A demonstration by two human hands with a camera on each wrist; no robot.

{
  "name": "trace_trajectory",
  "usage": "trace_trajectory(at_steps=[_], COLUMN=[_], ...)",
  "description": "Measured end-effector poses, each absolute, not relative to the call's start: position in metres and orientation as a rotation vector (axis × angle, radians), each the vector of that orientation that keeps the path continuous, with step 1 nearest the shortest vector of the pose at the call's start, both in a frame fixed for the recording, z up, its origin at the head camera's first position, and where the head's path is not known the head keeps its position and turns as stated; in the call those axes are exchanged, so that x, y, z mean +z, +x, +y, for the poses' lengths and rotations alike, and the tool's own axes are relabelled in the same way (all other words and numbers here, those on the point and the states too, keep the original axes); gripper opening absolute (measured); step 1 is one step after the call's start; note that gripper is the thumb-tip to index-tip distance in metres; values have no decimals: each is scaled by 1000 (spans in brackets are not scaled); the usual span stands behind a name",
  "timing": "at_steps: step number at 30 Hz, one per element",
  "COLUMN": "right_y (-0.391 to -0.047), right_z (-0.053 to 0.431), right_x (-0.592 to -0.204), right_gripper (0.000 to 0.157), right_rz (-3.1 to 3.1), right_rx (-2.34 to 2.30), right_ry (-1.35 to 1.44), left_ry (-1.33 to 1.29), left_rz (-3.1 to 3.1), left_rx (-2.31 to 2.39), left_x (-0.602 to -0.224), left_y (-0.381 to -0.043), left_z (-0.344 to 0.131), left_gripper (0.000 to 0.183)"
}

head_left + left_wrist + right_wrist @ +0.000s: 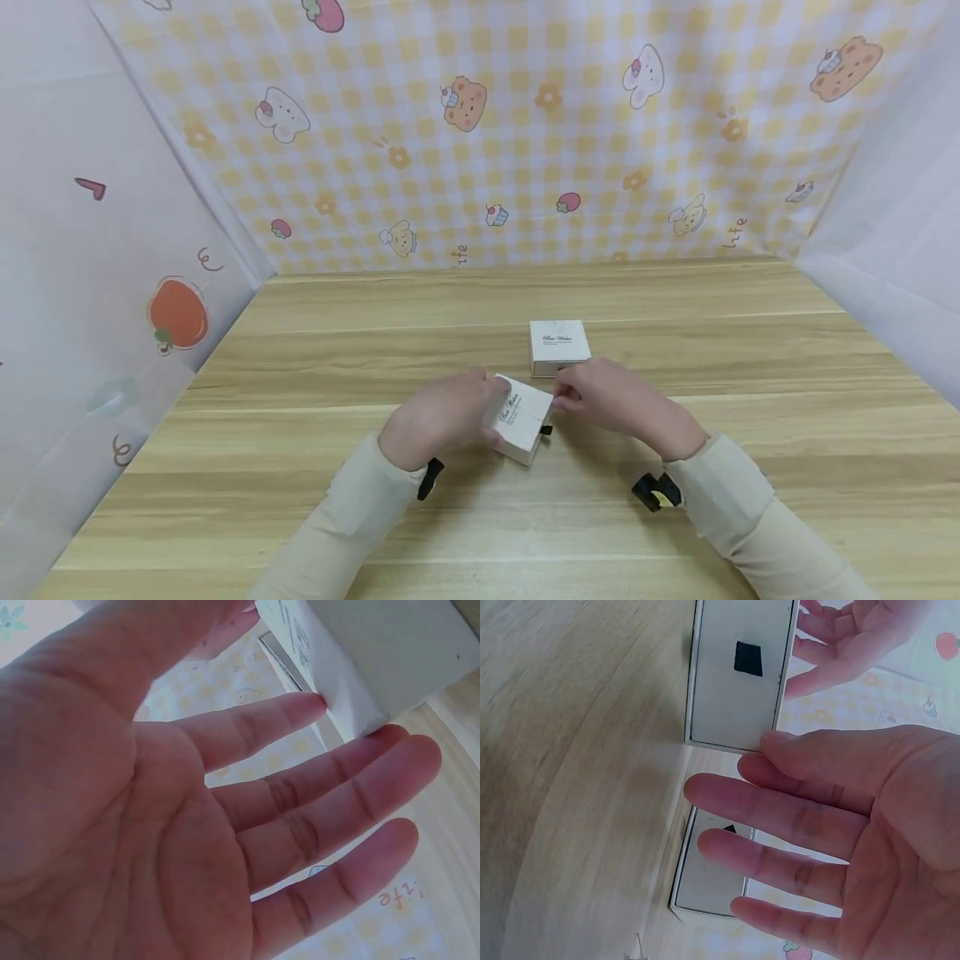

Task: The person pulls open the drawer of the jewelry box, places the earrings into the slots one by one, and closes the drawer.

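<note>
A small white drawer-style gift box (pixel 525 423) with dark lettering on top sits turned at an angle near the middle of the table. From its front sticks a black ribbon tab (pixel 748 658). My left hand (pixel 444 417) holds this box from the left, thumb on the near side and fingers at the far side; the left wrist view shows fingertips against the box's white side (pixel 397 652). At its right corner, my right hand (pixel 618 400) pinches with thumb and index finger, the other fingers extended. Just behind stands a second, matching white box (pixel 558 340), untouched by the left hand.
A wood-grain table (pixel 360 350) lies beneath everything. Behind it hangs a yellow checked cloth (pixel 525 167) with cartoon prints, and white cloth (pixel 112 250) covers the left side. Black bands (pixel 656 492) are worn at the wrists.
</note>
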State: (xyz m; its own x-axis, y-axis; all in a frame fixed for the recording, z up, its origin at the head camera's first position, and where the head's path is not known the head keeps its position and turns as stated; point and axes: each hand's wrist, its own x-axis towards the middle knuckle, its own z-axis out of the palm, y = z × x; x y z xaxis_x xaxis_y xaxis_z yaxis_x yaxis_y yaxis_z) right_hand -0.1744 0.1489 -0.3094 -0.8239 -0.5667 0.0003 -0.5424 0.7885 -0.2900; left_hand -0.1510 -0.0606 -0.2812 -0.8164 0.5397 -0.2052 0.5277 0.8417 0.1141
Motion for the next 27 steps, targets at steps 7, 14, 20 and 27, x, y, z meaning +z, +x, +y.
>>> trace_trajectory(at_steps=[7,14,20,27], right_y=[-174,-175,-176,-175], right_z=[148,148,147,146], right_x=[-312,-314,-316,-316], right_gripper=[8,8,12,15], right_rz=[2907,2895,2882,2880], right_rx=[-422,-429,-425,-398], right_ry=[-895,-894,-907,-936], left_ry=[827,920,1013,1002], left_rz=[2821,2827,2791,2811], left_rx=[11,60,83,39], left_x=[-280,-284,-290,-296], left_y=[-151,-153,-156,-158], left_z=[-58,-56,-52,-48], left_gripper=[53,71,75,75])
